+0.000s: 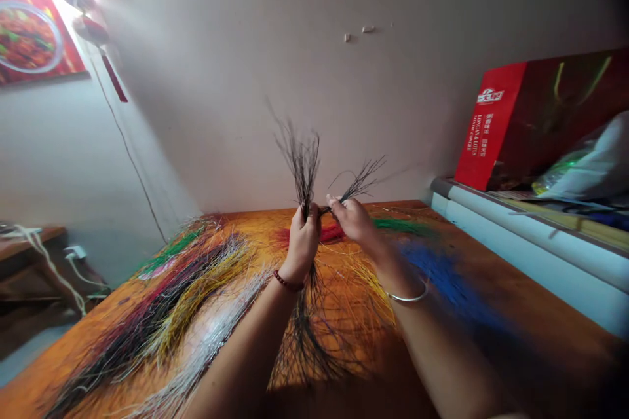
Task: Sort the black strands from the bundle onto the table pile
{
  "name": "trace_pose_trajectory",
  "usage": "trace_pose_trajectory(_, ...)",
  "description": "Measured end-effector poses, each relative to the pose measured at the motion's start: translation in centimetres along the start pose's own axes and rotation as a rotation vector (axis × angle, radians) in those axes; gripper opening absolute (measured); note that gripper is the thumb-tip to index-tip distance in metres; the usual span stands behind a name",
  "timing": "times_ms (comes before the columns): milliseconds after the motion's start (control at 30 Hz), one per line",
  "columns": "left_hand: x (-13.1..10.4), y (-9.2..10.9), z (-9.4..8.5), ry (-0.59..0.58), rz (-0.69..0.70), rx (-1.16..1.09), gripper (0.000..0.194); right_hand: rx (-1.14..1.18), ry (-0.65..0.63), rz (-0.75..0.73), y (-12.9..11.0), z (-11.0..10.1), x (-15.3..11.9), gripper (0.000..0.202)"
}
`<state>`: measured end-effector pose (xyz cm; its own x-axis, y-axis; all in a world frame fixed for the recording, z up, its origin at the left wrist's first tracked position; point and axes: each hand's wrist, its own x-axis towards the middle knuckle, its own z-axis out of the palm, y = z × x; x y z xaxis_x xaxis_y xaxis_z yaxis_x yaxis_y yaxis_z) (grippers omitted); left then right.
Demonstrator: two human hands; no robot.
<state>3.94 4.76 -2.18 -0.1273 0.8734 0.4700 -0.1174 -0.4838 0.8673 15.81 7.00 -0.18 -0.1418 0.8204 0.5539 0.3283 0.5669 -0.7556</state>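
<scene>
My left hand point(303, 236), with a beaded bracelet at the wrist, is closed around the middle of a bundle of thin black strands point(305, 167). The bundle's upper ends fan out above the fist, and its lower part point(307, 334) hangs down toward the table. Close beside it, my right hand point(351, 217) pinches a smaller tuft of black strands point(364, 181) that spreads up to the right. A short stretch of dark strands runs between the two hands. Whether the tuft belongs to the same bundle is hidden by the fingers.
On the wooden table point(132, 285) lie strand bundles: yellow point(209, 294), silver point(230, 314), green point(405, 226), blue point(449, 281) and red point(331, 233). A white ledge point(531, 242) borders the right side, with a red box point(496, 124) on it. A wall rises behind.
</scene>
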Motion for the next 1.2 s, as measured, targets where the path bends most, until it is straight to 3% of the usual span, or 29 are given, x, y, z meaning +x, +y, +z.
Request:
trace_pose_trajectory(133,-0.1,1.2,-0.8,-0.034,0.070,0.089,0.042,0.061,-0.035,-0.063,-0.4,-1.9,-0.5,0.047)
trace_pose_trajectory(300,0.0,3.6,-2.2,-0.014,0.124,0.107,0.041,0.167,0.068,-0.041,-0.9,-4.5,-1.3,0.047)
trace_pose_trajectory(500,0.7,4.7,-3.9,-0.004,0.154,0.230,0.038,0.285,0.051,-0.017,-1.5,-5.3,-1.7,0.050)
trace_pose_trajectory(667,2.3,4.3,-6.7,0.157,0.244,0.395,0.026,0.406,0.213,0.042,-1.7,-7.2,-1.8,0.052)
trace_pose_trajectory(800,3.9,4.6,-9.1,0.339,0.252,0.298,0.024,0.504,0.317,0.037,-1.7,-9.3,-2.1,0.052)
trace_pose_trajectory(867,3.7,5.6,-9.6,0.400,0.248,0.181,0.025,0.547,0.270,0.051,-1.7,-9.6,-2.2,0.051)
trace_pose_trajectory(967,1.6,8.2,-9.3,0.415,0.294,0.019,0.028,0.548,0.134,0.112,-1.6,-8.7,-2.0,0.049)
trace_pose_trajectory(1067,-1.8,11.5,-8.1,0.366,0.310,-0.081,0.026,0.475,-0.045,0.228,-0.8,-6.2,-1.1,0.046)
trace_pose_trajectory(1200,-5.1,15.0,-5.9,0.397,0.399,-0.045,0.026,0.313,-0.314,0.366,0.9,-1.6,-0.3,0.040)
